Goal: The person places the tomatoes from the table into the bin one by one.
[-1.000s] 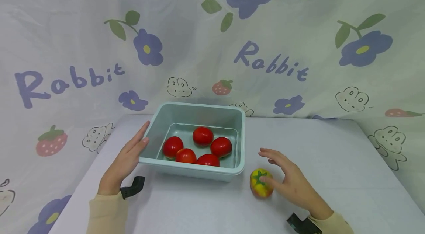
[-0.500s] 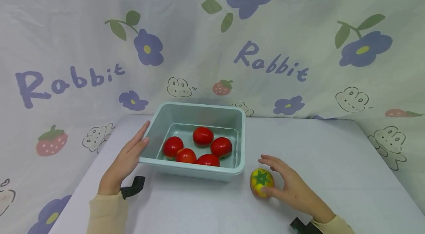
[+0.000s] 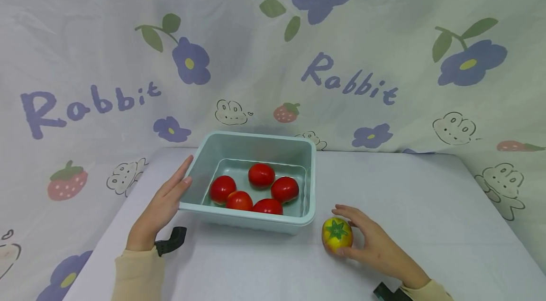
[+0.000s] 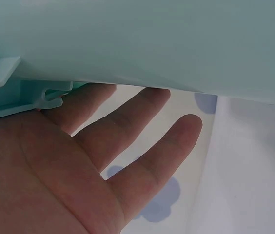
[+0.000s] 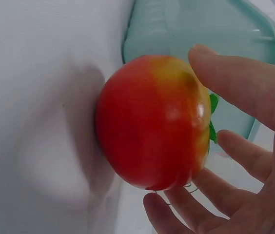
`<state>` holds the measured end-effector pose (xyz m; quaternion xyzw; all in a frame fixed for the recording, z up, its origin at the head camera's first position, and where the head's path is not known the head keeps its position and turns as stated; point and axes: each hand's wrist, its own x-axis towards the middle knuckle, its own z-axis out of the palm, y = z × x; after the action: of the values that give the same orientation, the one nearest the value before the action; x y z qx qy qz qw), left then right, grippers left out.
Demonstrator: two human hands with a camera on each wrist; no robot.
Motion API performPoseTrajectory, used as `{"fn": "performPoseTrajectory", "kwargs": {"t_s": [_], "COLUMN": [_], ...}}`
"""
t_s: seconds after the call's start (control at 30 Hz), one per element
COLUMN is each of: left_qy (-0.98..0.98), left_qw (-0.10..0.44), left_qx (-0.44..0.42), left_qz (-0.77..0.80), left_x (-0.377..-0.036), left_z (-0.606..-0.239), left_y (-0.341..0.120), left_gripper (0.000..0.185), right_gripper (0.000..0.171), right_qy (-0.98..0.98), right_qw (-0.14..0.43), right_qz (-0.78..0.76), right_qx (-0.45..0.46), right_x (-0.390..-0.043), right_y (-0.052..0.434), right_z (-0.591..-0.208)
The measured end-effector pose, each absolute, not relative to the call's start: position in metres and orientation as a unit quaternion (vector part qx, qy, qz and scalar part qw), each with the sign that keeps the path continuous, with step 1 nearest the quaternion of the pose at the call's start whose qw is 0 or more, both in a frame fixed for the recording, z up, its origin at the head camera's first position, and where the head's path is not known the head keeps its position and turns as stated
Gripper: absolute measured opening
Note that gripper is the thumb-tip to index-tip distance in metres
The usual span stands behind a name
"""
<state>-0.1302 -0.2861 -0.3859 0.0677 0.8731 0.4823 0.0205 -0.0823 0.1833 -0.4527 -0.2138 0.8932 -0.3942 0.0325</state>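
Observation:
In the head view, a toy tomato (image 3: 337, 235) with a yellow top and green star-shaped calyx stands on the table. My right hand (image 3: 377, 249) is beside it, thumb at its near side and fingers spread around its far side. The right wrist view shows the red side of the tomato (image 5: 152, 122) between thumb and loosely bent fingers; firm contact cannot be told. My left hand (image 3: 158, 211) rests against the left side of a pale green plastic bin (image 3: 251, 222). Its fingers (image 4: 147, 170) extend fairly straight under the rim in the left wrist view.
Several red tomatoes (image 3: 261, 175) lie inside the bin. A white-covered table (image 3: 239, 268) carries everything. Behind it hangs a printed curtain (image 3: 247, 64) with flowers and rabbits. A black strap (image 3: 170, 241) is on the left wrist.
My right hand has shifted slightly toward the near edge. Its thumb has slid from over the tomato's top to its near side. The left hand and bin stay put.

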Motion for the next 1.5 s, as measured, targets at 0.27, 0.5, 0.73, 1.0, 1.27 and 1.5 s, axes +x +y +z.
{"fn": "performPoseTrajectory", "kwargs": {"t_s": [0.27, 0.5, 0.73, 1.0, 1.27, 1.5], "left_qy": [0.873, 0.875, 0.875, 0.872, 0.874, 0.874], "left_qw": [0.021, 0.020, 0.018, 0.017, 0.013, 0.011], "left_qx": [0.065, 0.062, 0.061, 0.069, 0.071, 0.074], "left_qz": [0.482, 0.479, 0.480, 0.484, 0.481, 0.480], "left_x": [-0.130, -0.130, -0.130, -0.131, -0.131, -0.130], "left_z": [-0.386, -0.385, -0.385, -0.387, -0.388, -0.388], "left_y": [-0.286, -0.286, -0.286, -0.287, -0.288, -0.288], "left_gripper": [0.058, 0.057, 0.058, 0.058, 0.058, 0.058], "right_gripper": [0.079, 0.074, 0.074, 0.075, 0.078, 0.076], "right_qy": [0.891, 0.885, 0.890, 0.891, 0.892, 0.892], "right_qw": [0.056, 0.090, 0.085, 0.062, 0.040, 0.023], "right_qz": [-0.396, -0.405, -0.397, -0.396, -0.399, -0.402], "right_qx": [-0.217, -0.213, -0.208, -0.211, -0.209, -0.204], "right_x": [-0.084, -0.083, -0.083, -0.084, -0.086, -0.088], "right_y": [0.185, 0.184, 0.182, 0.183, 0.184, 0.182], "right_z": [-0.458, -0.458, -0.455, -0.449, -0.442, -0.435]}}
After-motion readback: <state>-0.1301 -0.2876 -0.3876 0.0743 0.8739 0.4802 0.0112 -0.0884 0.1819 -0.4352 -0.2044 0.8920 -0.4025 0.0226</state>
